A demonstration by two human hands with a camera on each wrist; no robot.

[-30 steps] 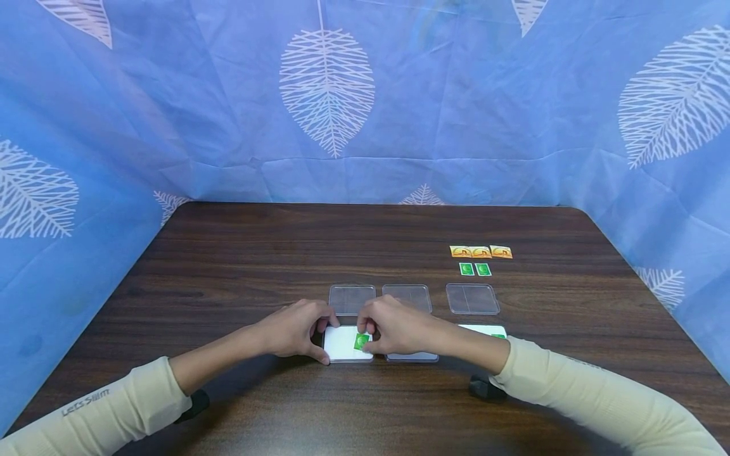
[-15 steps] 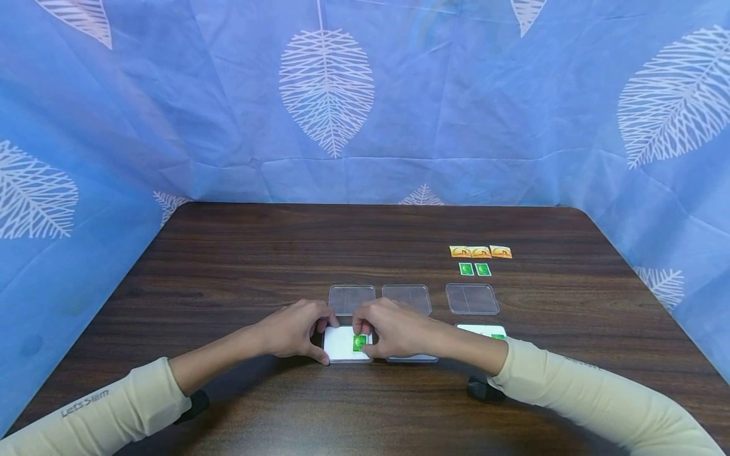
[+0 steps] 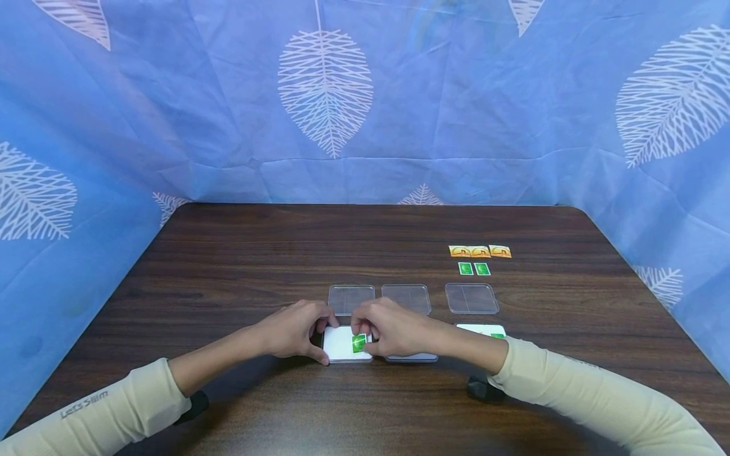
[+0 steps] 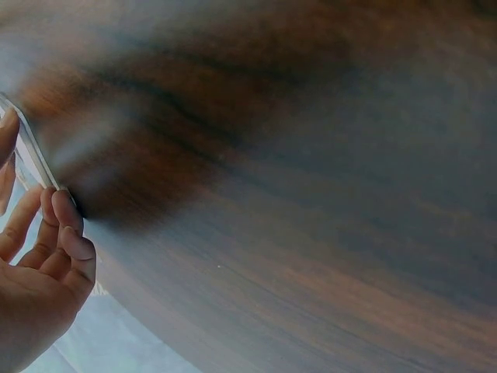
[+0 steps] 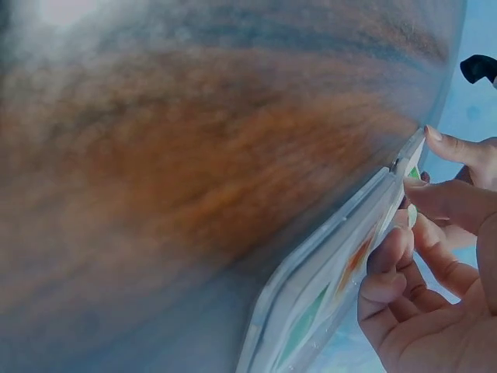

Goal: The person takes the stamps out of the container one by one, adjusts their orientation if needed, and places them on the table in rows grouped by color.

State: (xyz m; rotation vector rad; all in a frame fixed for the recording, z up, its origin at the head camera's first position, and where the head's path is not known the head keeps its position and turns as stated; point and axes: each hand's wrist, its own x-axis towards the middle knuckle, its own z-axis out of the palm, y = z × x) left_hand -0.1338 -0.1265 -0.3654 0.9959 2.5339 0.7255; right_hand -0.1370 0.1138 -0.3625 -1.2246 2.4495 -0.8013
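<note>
My left hand (image 3: 295,328) grips a flat case with a white top (image 3: 338,344), thumb at its front left corner and fingers at its back left corner. On the right part of that white surface lies a small green stamp-like piece (image 3: 358,343). My right hand (image 3: 402,326) pinches this piece between thumb and index finger. In the right wrist view the green piece (image 5: 414,172) shows partly behind the thumb. A second case (image 5: 311,287), bearing green and orange pieces, lies under the right hand; in the head view the hand and forearm mostly cover it.
Three clear lids lie behind the cases, the left one (image 3: 352,296), the middle one (image 3: 412,294) and the right one (image 3: 472,298). A third white case (image 3: 478,329) sits partly behind the right forearm. Two green pieces (image 3: 474,269) and three orange ones (image 3: 480,251) lie farther back.
The green piece has straightened and shifted slightly left on the white surface, along with my right fingers. My left hand keeps its place on the case.
</note>
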